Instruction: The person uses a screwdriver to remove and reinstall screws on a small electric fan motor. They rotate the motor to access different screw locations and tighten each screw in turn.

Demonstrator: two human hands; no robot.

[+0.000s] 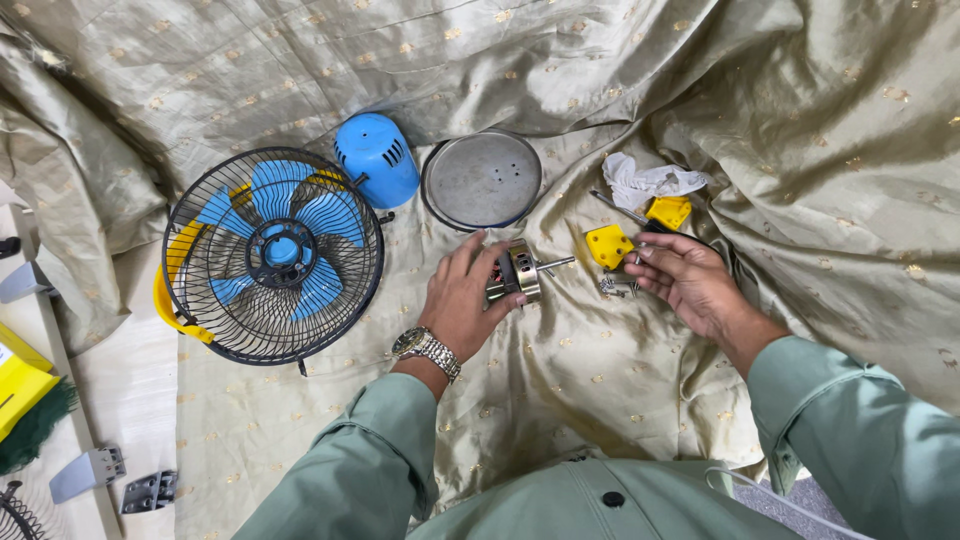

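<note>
**Fan motor under my left hand, small parts at my right**

My left hand (462, 298) is closed over the fan motor (518, 271), fingers wrapped across its metal body and pressing it down onto the cloth (560, 380) so it cannot roll; its shaft sticks out to the right, pointing toward my other hand. The motor lies near the middle of the cloth, just in front of the round metal plate (482, 180).

My right hand (688, 280) is half curled, palm turned up, fingertips pinched together near a small heap of screws (612, 286). Something small may sit between those fingertips, but I cannot tell for sure. Just beyond my fingertips lies a yellow plastic block (608, 245), and a second yellow piece (668, 211) sits further back beside a crumpled white rag (648, 181). A thin tool runs between them, partly hidden.

To the left, the fan cage (272, 257) with its blue blades lies flat, well apart from the motor, and the blue motor cover (377, 158) stands behind it, next to the metal plate. The parts look spread out so each stays within reach. Off the cloth's left edge, grey metal hinges (148, 490) lie on a pale board.
</note>
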